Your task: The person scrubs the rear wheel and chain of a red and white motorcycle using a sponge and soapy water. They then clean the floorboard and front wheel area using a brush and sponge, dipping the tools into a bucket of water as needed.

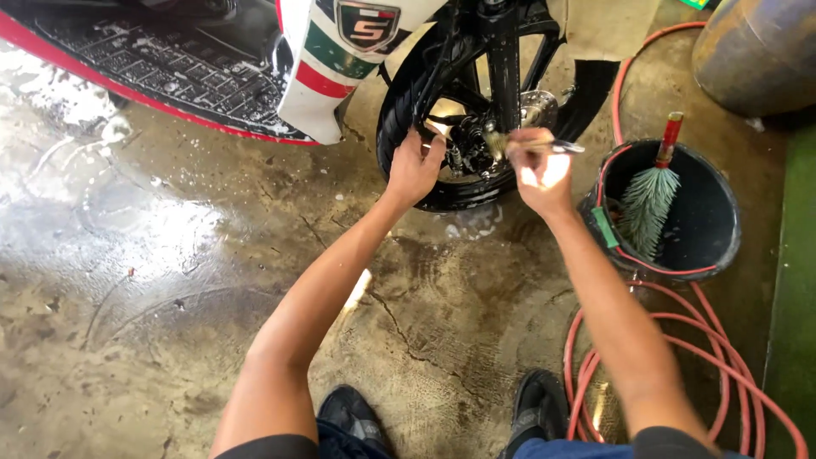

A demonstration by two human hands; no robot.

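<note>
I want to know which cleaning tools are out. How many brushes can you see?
2. A small brush is in the right hand, against the wheel. A bristly green brush with a red handle stands in the black bucket. The bucket could hide others.

The scooter (323,68) was cut off by the top edge, only its lower panels and front wheel (476,119) showing. The right hand (540,174) was motion-blurred, and the small brush (535,146) it gripped looked smeared. The left hand (414,167) hid part of the tyre. The barrel (756,51) ran past the frame's corner.
</note>
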